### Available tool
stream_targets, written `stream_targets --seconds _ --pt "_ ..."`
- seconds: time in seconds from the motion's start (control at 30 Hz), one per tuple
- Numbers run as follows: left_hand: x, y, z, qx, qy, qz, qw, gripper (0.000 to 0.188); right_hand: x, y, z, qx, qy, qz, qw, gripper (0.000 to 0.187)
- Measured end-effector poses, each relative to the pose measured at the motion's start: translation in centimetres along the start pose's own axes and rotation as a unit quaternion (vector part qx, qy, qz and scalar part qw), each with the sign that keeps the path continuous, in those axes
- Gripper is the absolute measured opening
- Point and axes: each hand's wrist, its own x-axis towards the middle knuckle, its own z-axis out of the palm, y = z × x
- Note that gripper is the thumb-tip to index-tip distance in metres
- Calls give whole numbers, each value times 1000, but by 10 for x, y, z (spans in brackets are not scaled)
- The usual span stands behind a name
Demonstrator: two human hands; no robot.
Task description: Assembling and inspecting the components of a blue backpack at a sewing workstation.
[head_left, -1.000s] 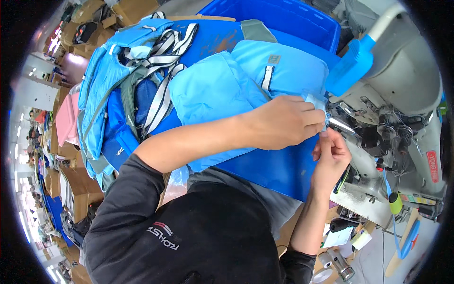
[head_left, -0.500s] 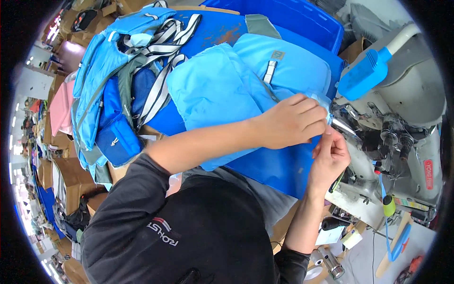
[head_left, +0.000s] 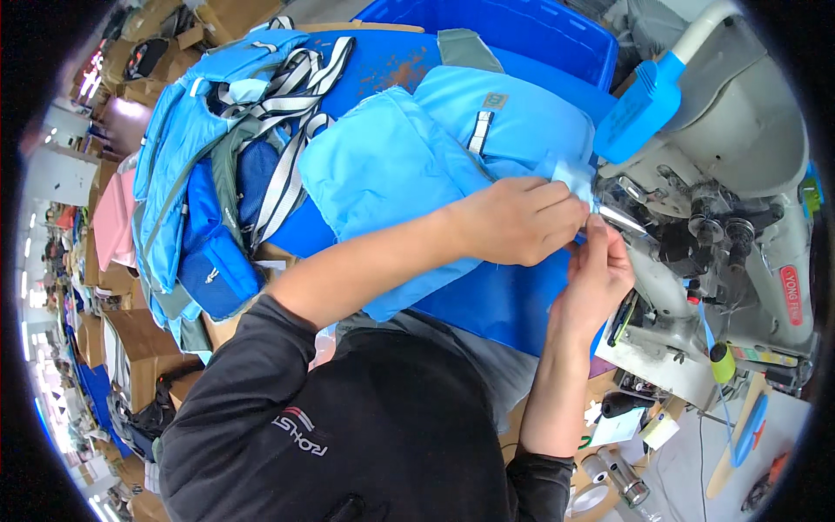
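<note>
Beside the sewing machine point(head_left: 739, 130) my two hands meet at the edge of a light blue fabric piece. My left hand point(head_left: 526, 222) is closed, its fingers curled on a small pale blue scrap end point(head_left: 570, 177) of that fabric. My right hand point(head_left: 600, 265) pinches with thumb and forefinger right against the left fingertips; what lies in the pinch is hidden. Under my left forearm spreads a light blue padded panel point(head_left: 383, 165). Behind it lies a second light blue panel point(head_left: 513, 117) with a small grey patch and a black-and-white strap loop point(head_left: 479, 132).
A blue work surface point(head_left: 491, 300) carries the panels. Light blue bag parts point(head_left: 174, 174) and striped straps point(head_left: 300, 96) are heaped at the left. A blue bin point(head_left: 522, 35) stands at the back. A blue lamp-like head point(head_left: 639, 113) hangs near the machine. Cardboard boxes point(head_left: 135, 339) stand far left.
The view has shifted slightly. Both hands stay together, with the right fingertips now closer against the left ones. The pale fabric end by the machine has moved a little.
</note>
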Motion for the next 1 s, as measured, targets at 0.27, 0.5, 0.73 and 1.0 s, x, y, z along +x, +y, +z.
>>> stream_targets --seconds 0.27,0.5,0.73,1.0 --pt "6 -9 1 -30 -60 -14 998 32 1 -4 -8 -72 -27 -22 997 18" --pt "2 -7 0 4 -59 -19 998 32 -11 -22 -79 -232 -103 -9 967 23" --pt "5 -11 3 -13 -61 -19 998 26 -12 -114 -186 -316 111 -277 901 33" --pt "5 -12 12 35 -31 -1 999 21 48 -225 -180 -348 353 -422 759 49"
